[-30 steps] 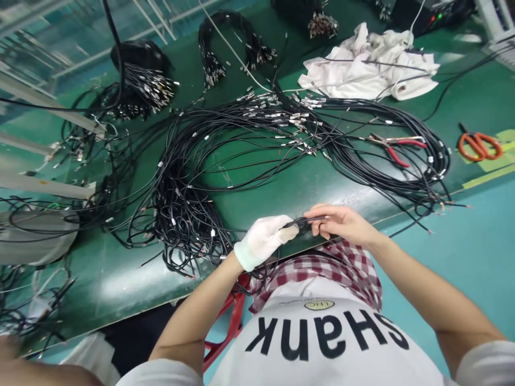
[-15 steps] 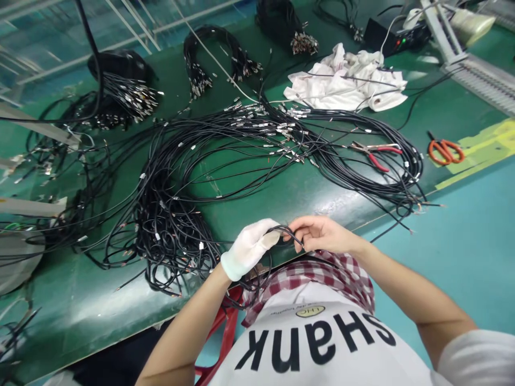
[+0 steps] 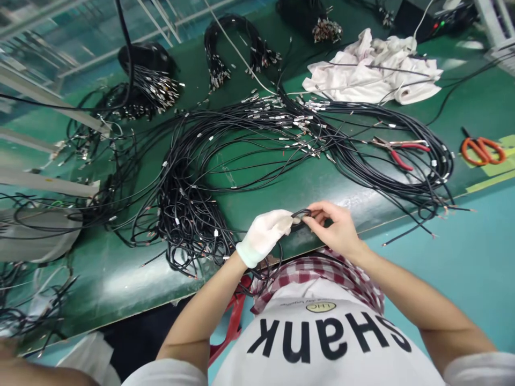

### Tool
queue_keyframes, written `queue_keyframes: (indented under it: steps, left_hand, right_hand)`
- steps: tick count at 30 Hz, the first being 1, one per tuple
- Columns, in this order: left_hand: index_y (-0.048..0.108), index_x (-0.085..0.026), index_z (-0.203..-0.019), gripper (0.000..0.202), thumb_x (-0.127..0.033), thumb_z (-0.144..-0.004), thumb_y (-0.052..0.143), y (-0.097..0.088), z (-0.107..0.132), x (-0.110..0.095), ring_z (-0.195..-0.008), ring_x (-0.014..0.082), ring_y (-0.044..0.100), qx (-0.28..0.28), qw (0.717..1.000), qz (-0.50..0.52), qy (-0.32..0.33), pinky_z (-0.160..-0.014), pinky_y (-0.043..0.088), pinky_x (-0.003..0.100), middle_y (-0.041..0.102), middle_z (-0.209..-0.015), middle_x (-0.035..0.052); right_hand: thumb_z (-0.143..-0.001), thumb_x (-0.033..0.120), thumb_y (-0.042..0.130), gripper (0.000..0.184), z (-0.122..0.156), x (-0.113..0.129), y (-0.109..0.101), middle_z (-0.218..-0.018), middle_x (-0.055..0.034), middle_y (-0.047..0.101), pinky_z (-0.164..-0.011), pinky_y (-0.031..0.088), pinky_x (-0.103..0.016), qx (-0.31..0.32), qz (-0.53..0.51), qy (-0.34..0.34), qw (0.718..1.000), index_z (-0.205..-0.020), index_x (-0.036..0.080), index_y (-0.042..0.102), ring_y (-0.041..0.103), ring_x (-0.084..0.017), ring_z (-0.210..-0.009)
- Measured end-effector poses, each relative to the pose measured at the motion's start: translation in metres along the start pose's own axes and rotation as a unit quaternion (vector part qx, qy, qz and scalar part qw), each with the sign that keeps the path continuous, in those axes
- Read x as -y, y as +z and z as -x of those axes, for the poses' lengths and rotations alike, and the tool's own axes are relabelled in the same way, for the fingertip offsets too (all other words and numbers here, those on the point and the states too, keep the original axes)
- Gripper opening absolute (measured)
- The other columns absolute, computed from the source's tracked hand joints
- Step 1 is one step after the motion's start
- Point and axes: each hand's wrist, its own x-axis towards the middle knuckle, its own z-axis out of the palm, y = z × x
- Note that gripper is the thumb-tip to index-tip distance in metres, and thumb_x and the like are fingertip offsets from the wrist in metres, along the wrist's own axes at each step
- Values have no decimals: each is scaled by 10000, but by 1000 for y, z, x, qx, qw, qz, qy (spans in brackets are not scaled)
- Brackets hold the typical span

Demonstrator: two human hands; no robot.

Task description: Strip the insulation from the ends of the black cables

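Observation:
My left hand [image 3: 269, 231], in a white glove, is closed on a looped black cable [image 3: 301, 212] above the front edge of the green table. Bare, my right hand [image 3: 333, 224] pinches the same loop between thumb and fingers, just right of the glove. More of the cable hangs below the glove near my lap. A tangled heap of black cables [image 3: 193, 214] with white tags and copper ends lies left of my hands. Beyond them, a long bundle [image 3: 257, 115] with metal connectors runs into a coil [image 3: 402, 179] on the right.
Red-handled pliers [image 3: 402, 151] rest on the coil; orange scissors [image 3: 483, 150] lie farther right. White cloths [image 3: 374, 69] and cable bunches [image 3: 155, 88] sit at the back. A red stool [image 3: 230, 327] stands below the table edge. Part of another person's arm [image 3: 44, 370] shows lower left.
My right hand has turned, its thumb now pressing the cable loop from the near side. Both hands sit slightly higher. The whole view has shifted, so the table's things appear farther right.

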Motion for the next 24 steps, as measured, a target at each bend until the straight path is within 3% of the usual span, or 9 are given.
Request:
queue_keyframes:
  steps: [5,8,14,18,21,24]
  left_hand:
    - [694,-200,-1190,372,-434,-961,517,3,0,-5,-814,155,655,23,997,-74,19,-798,502,251,741,-1015,33]
    - [686,-235,-1208,326,-375,-956,534,5,0,-4,-846,160,667,20,989,-141,27,-827,496,257,748,-1025,15]
    - [762,-192,-1023,318,-361,-974,496,4,-1,4,-891,175,636,-109,973,-171,112,-830,490,281,711,-941,64]
    - [766,-185,-999,316,-369,-973,511,6,-1,5,-767,149,635,-169,977,-118,56,-776,508,266,685,-796,34]
    - [741,-161,-1045,364,-422,-981,495,7,-1,4,-675,125,641,-190,981,-35,9,-656,524,237,701,-876,43]
    - [730,-163,-1054,344,-401,-986,491,6,0,4,-797,149,662,-197,975,-76,63,-732,535,253,703,-972,67]
  right_hand:
    - [-903,173,541,155,-2,-8,2,-866,-38,658,-626,501,-297,22,143,-80,986,-1038,238,579,614,-156,-667]
    - [-899,167,541,153,-5,-11,0,-851,-40,678,-672,488,-330,14,169,-82,982,-1026,243,580,614,-177,-670]
    - [-921,251,593,165,-7,-2,-9,-1006,-69,684,-733,528,-357,-7,133,-102,986,-1069,277,663,650,-211,-847]
    - [-890,245,651,247,2,-6,-5,-999,-71,710,-791,527,-409,-28,151,-138,978,-1126,307,690,654,-238,-890]
    - [-877,242,675,246,5,-7,0,-1012,-69,711,-824,508,-419,-23,136,-146,980,-1113,309,705,646,-234,-889]
    - [-845,325,730,268,-3,1,-3,-993,-73,658,-763,505,-385,28,64,-93,993,-1109,281,715,609,-216,-851]
